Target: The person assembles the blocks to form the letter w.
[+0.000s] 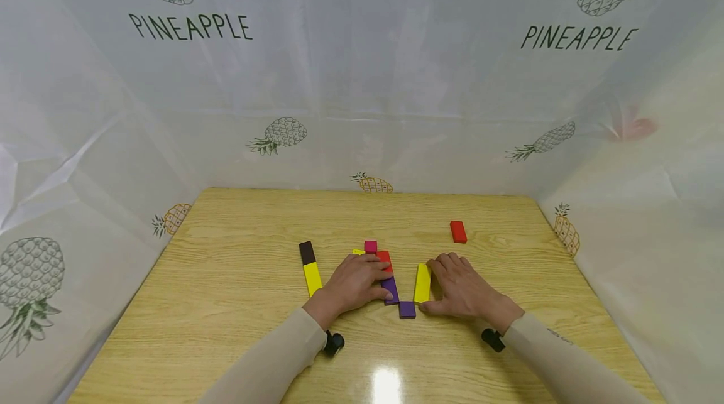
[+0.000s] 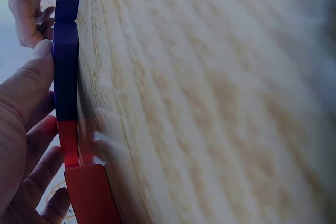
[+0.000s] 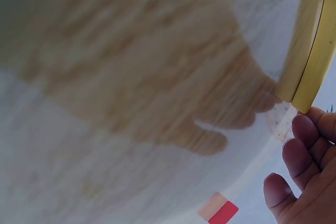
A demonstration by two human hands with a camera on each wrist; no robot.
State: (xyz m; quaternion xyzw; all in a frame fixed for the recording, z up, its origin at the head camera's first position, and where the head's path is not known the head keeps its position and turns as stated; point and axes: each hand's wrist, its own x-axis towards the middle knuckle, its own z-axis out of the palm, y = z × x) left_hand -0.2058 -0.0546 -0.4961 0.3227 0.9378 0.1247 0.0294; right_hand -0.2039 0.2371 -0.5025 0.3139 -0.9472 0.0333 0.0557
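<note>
My left hand (image 1: pixel 353 283) rests along a row of blocks, its thumb and fingertips touching a purple block (image 1: pixel 390 291) and a red block (image 1: pixel 384 257) end to end with it. In the left wrist view the thumb lies against the purple block (image 2: pixel 65 72). My right hand (image 1: pixel 465 286) holds a long yellow block (image 1: pixel 422 283) between its thumb near one end and its forefinger near the other. The right wrist view has fingertips at that yellow block's (image 3: pixel 315 61) end; the thumb is hidden there. A small purple block (image 1: pixel 407 310) sits between the purple and yellow blocks' near ends.
A magenta block (image 1: pixel 370 246) adjoins the red one, beside a yellow block (image 1: pixel 359 252) mostly covered by my left hand. Further left, a dark brown block (image 1: pixel 307 252) meets another yellow block (image 1: pixel 313 278). One red block (image 1: pixel 458 232) lies apart, back right. Pineapple-printed sheeting encloses the wooden table (image 1: pixel 254 341).
</note>
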